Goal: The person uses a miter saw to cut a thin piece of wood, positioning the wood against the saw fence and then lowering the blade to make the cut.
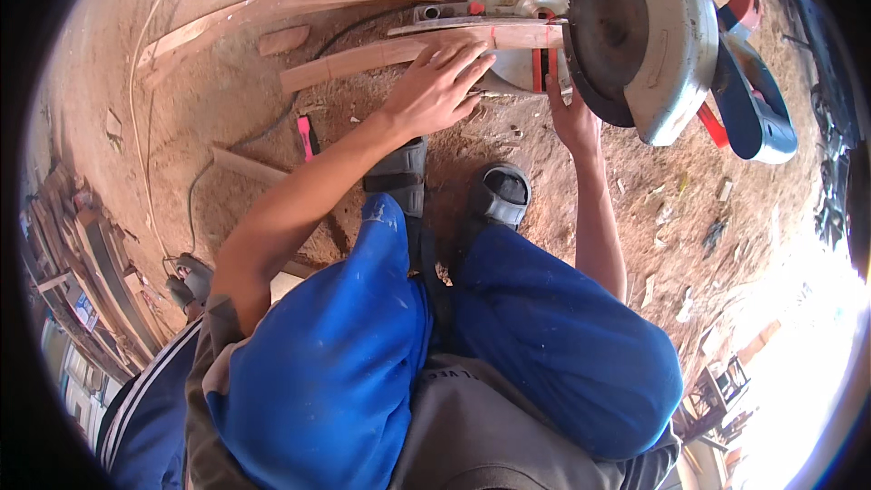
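A curved wooden board (pixel 363 55) with red pencil marks lies across the base of a miter saw (pixel 676 45). My left hand (pixel 440 86) rests on the board's near edge, left of the saw, with its fingers stretched out. Close to the red slot strip in the saw's round base (pixel 508 71), my right hand (pixel 573 118) has its fingers apart and pointing away from me. Part of that hand is hidden beside the saw's large round blade guard (pixel 610 27). The board's right end runs in under the guard.
More curved boards (pixel 299 2) and a short wood piece (pixel 284 40) lie on the dirt floor to the left. A pink-and-black tool (pixel 308 136) and a dark cable (pixel 263 133) are nearby. Stacked timber (pixel 104 263) stands far left, beside another person's leg (pixel 150 399).
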`<state>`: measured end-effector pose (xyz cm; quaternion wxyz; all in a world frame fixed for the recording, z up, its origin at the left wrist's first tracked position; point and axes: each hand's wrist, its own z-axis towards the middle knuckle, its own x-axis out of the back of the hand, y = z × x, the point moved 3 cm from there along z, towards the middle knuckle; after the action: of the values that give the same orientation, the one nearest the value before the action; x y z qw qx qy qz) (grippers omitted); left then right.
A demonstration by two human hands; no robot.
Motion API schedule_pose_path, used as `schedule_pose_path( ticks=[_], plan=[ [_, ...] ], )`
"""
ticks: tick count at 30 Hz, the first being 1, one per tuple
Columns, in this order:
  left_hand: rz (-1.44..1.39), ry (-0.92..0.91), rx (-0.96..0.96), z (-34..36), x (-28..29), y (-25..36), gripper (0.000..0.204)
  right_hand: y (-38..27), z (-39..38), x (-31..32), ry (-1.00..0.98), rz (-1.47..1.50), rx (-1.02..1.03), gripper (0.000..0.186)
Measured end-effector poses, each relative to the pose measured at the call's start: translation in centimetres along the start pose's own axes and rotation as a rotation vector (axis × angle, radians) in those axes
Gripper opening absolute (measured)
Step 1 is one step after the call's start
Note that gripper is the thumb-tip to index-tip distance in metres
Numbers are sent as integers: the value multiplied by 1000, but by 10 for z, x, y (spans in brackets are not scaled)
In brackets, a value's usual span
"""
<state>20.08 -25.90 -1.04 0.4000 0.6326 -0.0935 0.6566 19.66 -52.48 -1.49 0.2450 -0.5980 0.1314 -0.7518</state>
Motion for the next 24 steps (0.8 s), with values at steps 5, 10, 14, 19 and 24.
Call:
schedule_pose_path(
  ticks=[5,10,14,19,24],
  plan=[
    [15,-61,63,5,-8,5,72,13,-10,18,-159,138,-173,48],
    [-34,-68,85,6,-8,1,69,19,-28,86,24,161,-452,39],
    [-18,-48,65,9,2,2,67,-13,-12,202,302,25,-309,49],
    [-41,-48,69,13,-1,5,69,-88,56,281,155,-450,86,74],
    [-42,-39,71,12,0,1,67,-111,86,287,35,-572,248,75]
  ],
)
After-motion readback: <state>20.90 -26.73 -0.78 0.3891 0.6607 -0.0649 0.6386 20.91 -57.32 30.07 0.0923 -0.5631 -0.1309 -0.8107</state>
